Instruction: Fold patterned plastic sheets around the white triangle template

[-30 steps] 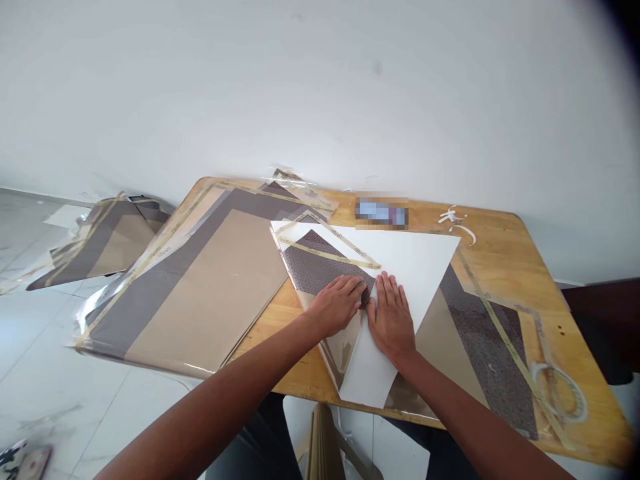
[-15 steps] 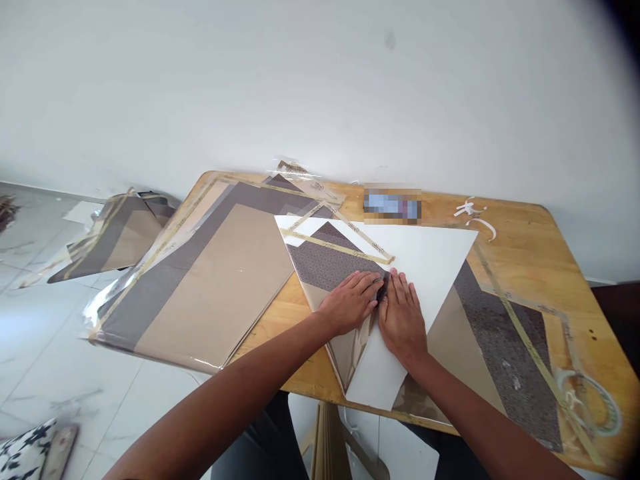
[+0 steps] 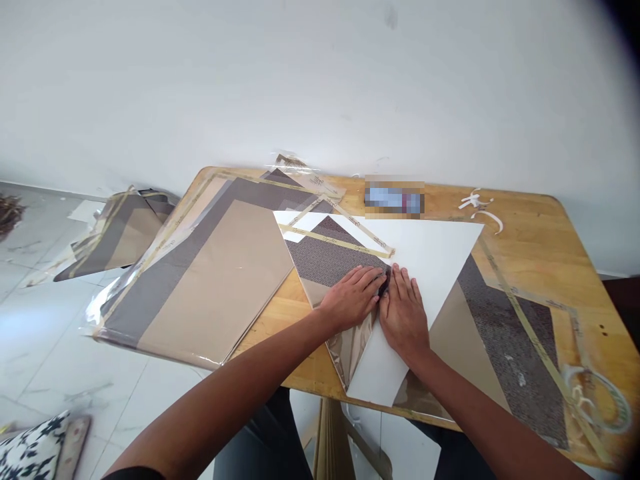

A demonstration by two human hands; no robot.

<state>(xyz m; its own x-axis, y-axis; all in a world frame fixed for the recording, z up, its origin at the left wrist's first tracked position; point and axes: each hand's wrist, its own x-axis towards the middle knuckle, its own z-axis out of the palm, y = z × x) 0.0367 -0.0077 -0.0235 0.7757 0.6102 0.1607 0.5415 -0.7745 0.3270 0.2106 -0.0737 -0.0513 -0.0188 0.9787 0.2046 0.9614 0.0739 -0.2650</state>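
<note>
Both my hands press flat, side by side, on a folded sheet in the middle of the wooden table point(image 3: 530, 250). My left hand point(image 3: 351, 297) lies on the dark speckled flap point(image 3: 330, 260), which is edged with tan tape point(image 3: 333, 241). My right hand point(image 3: 404, 313) rests with fingers stretched out on the white side of the sheet point(image 3: 430, 253). The fingertips of the two hands nearly touch along the fold.
A large beige and grey wrapped panel point(image 3: 210, 280) overhangs the table's left edge. Another wrapped sheet point(image 3: 113, 233) lies on the tiled floor at left. A speckled grey sheet point(image 3: 505, 340) and a tape ring point(image 3: 600, 393) are at right, white scraps point(image 3: 477, 203) near the wall.
My hands have stayed pressed on the fold, sliding very slightly up along it. The camera view has shifted a little.
</note>
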